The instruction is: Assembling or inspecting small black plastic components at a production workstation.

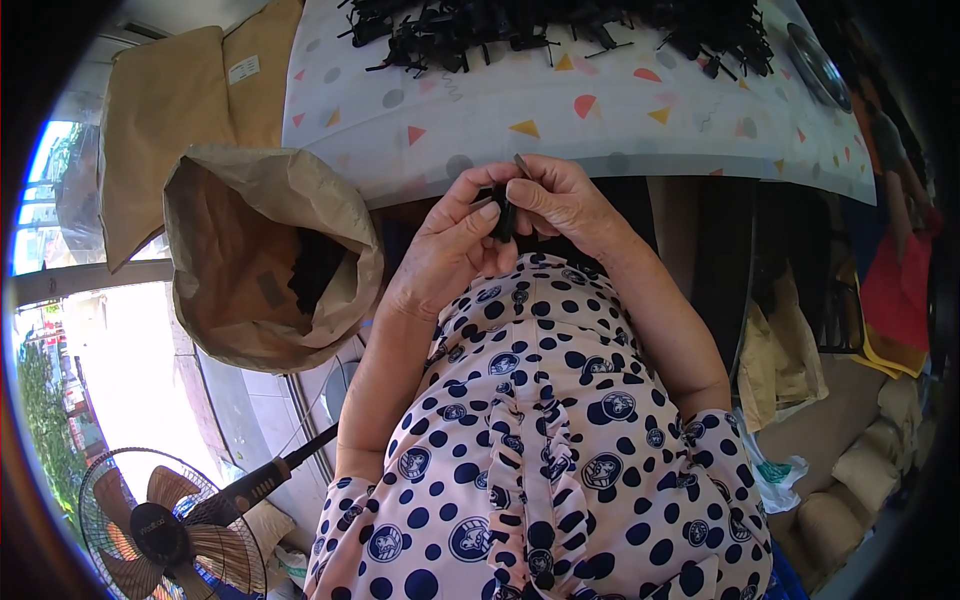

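Close together at the near edge of the table, my two hands work on a small black plastic part (503,222). My left hand (450,240) is closed, pinching this part between thumb and fingers. Closed as well, my right hand (568,205) grips a thin dark sliver of a tool (521,164) between thumb and forefinger; only its end shows, so its kind is unclear. The right fingertips meet the black part, partly hiding it. Across the far side of the table lies a heap of similar black parts (500,30) with thin protruding stems.
A patterned cloth (390,150) covers the table. Left of my hands stands an open brown paper sack (345,190) with black pieces inside. Flat brown sacks (165,120) lie behind it. A round metal dish (818,65) sits far right; a fan (165,535) stands lower left.
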Tool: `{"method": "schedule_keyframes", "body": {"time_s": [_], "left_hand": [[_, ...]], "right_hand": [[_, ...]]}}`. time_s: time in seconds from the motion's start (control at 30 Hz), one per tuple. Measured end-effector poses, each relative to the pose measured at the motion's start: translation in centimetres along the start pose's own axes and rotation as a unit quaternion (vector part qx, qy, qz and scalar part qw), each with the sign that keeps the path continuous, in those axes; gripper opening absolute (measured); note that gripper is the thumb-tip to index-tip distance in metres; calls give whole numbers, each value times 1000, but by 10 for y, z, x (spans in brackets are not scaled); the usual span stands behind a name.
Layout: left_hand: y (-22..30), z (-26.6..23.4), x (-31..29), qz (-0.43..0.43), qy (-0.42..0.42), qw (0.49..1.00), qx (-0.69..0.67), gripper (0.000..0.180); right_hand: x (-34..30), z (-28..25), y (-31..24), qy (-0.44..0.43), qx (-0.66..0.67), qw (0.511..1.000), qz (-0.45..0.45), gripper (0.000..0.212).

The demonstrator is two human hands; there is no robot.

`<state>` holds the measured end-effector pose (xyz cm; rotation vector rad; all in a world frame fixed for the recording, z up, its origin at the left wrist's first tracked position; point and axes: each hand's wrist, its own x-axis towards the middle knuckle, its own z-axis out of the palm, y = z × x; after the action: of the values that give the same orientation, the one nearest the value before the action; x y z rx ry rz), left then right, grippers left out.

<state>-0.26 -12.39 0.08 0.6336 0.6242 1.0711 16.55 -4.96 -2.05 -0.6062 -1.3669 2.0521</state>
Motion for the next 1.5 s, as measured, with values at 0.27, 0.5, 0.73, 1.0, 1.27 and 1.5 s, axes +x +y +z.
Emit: {"method": "schedule_keyframes", "body": {"time_s": [0.27, 0.5, 0.73, 1.0, 1.27, 1.5], "left_hand": [[-10, 5, 2, 103, 131, 887, 431, 40], [-18, -1, 3, 174, 205, 856, 442, 37], [-19, -2, 6, 225, 200, 807, 508, 36], [-21, 0, 5, 242, 217, 775, 542, 35], [-1, -4, 8, 228, 216, 741, 593, 33], [70, -65, -62, 286, 398, 599, 633, 32]], "right_hand": [[6, 8, 16, 88, -157, 980, -86, 28], [-10, 36, 5, 117, -14, 993, -5, 38], [-5, 39, 10, 105, -33, 994, -29, 36], [-4, 41, 10, 103, -16, 995, -7, 29], [23, 14, 7, 57, -75, 995, -44, 26], [68, -135, -54, 333, -576, 735, -130, 37]]}}
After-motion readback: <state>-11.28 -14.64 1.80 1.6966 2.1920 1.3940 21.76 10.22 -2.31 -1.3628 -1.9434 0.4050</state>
